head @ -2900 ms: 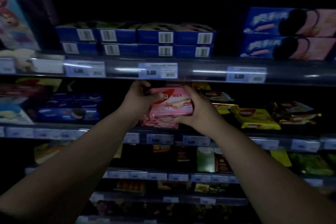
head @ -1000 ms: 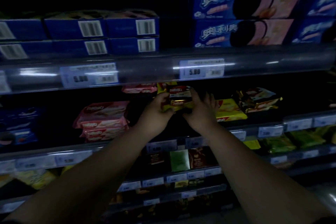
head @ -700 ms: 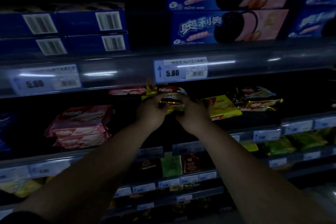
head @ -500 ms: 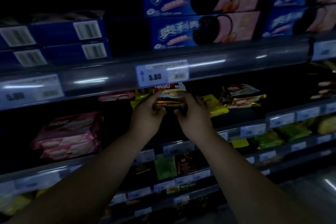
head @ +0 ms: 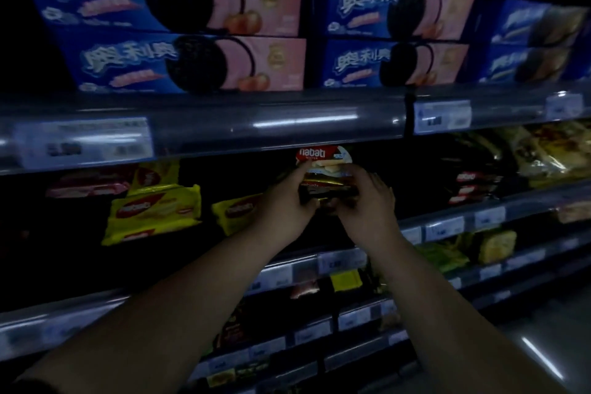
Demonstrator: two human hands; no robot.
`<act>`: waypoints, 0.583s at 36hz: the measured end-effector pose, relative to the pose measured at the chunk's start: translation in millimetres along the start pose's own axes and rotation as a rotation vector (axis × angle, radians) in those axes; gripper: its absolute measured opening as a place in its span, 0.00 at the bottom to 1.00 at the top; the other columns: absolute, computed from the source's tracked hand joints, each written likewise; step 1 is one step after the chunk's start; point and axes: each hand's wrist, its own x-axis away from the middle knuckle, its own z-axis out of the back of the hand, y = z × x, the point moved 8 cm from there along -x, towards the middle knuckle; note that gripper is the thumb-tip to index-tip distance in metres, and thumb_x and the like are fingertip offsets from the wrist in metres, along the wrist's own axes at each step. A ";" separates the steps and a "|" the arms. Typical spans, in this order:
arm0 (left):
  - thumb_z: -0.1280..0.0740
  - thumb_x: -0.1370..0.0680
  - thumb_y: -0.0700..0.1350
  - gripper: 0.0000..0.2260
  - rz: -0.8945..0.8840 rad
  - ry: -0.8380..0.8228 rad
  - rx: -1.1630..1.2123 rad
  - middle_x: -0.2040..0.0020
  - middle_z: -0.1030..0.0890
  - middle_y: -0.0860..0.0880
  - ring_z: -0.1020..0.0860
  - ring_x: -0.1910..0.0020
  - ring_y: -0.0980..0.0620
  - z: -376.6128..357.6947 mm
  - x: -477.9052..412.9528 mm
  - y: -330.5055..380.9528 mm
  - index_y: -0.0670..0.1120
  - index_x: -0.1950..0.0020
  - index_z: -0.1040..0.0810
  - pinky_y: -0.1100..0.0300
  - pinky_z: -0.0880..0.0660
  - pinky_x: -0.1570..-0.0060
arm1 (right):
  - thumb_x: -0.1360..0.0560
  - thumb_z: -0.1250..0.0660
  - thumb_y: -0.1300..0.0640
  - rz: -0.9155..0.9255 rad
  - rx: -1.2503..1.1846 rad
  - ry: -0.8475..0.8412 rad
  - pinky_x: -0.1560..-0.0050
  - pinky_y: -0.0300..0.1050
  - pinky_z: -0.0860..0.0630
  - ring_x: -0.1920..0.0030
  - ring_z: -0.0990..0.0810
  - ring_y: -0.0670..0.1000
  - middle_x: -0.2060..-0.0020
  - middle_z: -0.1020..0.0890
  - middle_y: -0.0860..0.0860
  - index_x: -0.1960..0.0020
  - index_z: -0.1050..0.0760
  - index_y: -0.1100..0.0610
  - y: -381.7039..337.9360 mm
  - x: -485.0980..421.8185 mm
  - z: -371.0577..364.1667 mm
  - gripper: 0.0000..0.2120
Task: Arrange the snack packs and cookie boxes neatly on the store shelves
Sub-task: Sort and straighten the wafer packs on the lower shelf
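Both my hands hold a small stack of dark wafer packs (head: 326,184) with a red logo, raised just under the upper shelf rail (head: 271,125). My left hand (head: 287,205) grips the stack's left side and my right hand (head: 367,205) grips its right side. Yellow wafer packs (head: 153,211) lie on the middle shelf to the left, with one more yellow pack (head: 238,211) beside my left hand. Pink packs (head: 86,187) lie behind them at far left. Blue cookie boxes (head: 192,25) are stacked on the top shelf.
More blue cookie boxes (head: 396,32) fill the top shelf to the right. Dark and yellow packs (head: 473,185) sit on the middle shelf at right. Lower shelves (head: 345,317) hold small packs behind price tags. The scene is very dim.
The view has shifted right along the shelves; the pink packs moved out to the far left. My hands, formerly on a pink pack, now hold the dark wafer packs.
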 end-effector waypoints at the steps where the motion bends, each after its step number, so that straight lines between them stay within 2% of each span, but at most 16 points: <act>1: 0.29 0.25 0.43 0.34 0.007 0.003 -0.019 0.29 0.29 0.51 0.28 0.33 0.51 -7.2 -4.2 1.6 0.59 0.24 0.40 0.51 0.27 0.35 | 0.34 0.32 0.46 0.001 -0.013 -0.022 0.36 0.68 0.33 0.35 0.26 0.58 0.38 0.21 0.47 0.35 0.35 0.37 8.0 -4.0 0.5 0.28; 3: 0.27 0.26 0.45 0.36 0.039 -0.007 -0.054 0.29 0.29 0.50 0.27 0.34 0.50 -19.4 -10.3 1.3 0.58 0.23 0.41 0.51 0.27 0.35 | 0.34 0.28 0.48 -0.001 -0.073 -0.085 0.37 0.64 0.30 0.37 0.25 0.55 0.39 0.21 0.47 0.35 0.34 0.37 20.2 -9.5 -0.6 0.29; 6: 0.27 0.26 0.47 0.36 0.052 -0.007 -0.208 0.29 0.29 0.48 0.25 0.36 0.47 -25.2 -9.1 0.2 0.57 0.23 0.42 0.51 0.25 0.39 | 0.31 0.25 0.55 -0.029 -0.204 -0.200 0.42 0.46 0.24 0.44 0.21 0.50 0.40 0.23 0.51 0.32 0.29 0.45 31.6 -10.5 -9.8 0.29; 7: 0.28 0.25 0.49 0.36 0.033 -0.006 -0.287 0.28 0.29 0.48 0.25 0.37 0.46 -24.6 -6.7 0.7 0.57 0.23 0.43 0.51 0.24 0.41 | 0.30 0.25 0.57 -0.029 -0.207 -0.212 0.44 0.44 0.24 0.46 0.21 0.50 0.41 0.24 0.51 0.32 0.29 0.47 32.6 -10.3 -10.7 0.28; 11: 0.32 0.22 0.51 0.36 -0.012 0.007 -0.485 0.30 0.27 0.46 0.22 0.42 0.45 -14.2 6.3 -1.3 0.60 0.22 0.51 0.52 0.22 0.48 | 0.27 0.28 0.60 -0.009 -0.207 -0.202 0.45 0.49 0.22 0.48 0.21 0.52 0.45 0.27 0.50 0.34 0.27 0.48 27.4 -10.9 -11.6 0.23; 13: 0.33 0.22 0.50 0.35 -0.002 0.012 -0.506 0.32 0.26 0.44 0.21 0.44 0.45 -7.2 8.9 -4.4 0.61 0.22 0.52 0.52 0.21 0.49 | 0.25 0.31 0.60 0.010 -0.195 -0.203 0.45 0.47 0.23 0.47 0.22 0.53 0.45 0.28 0.50 0.35 0.26 0.47 22.4 -10.1 -12.7 0.20; 18: 0.33 0.21 0.43 0.30 0.044 0.001 -0.390 0.40 0.20 0.46 0.20 0.48 0.48 4.3 7.7 -7.6 0.59 0.23 0.42 0.60 0.24 0.52 | 0.21 0.35 0.59 0.001 -0.235 -0.202 0.44 0.46 0.24 0.45 0.23 0.52 0.44 0.27 0.50 0.36 0.24 0.49 17.6 -4.7 -10.4 0.15; 21: 0.33 0.22 0.41 0.31 0.066 -0.027 -0.357 0.41 0.20 0.46 0.20 0.49 0.49 0.3 4.9 -7.9 0.59 0.24 0.42 0.59 0.23 0.51 | 0.21 0.36 0.62 -0.026 -0.283 -0.211 0.43 0.47 0.23 0.44 0.23 0.51 0.43 0.26 0.50 0.37 0.24 0.48 19.5 -5.2 -11.0 0.16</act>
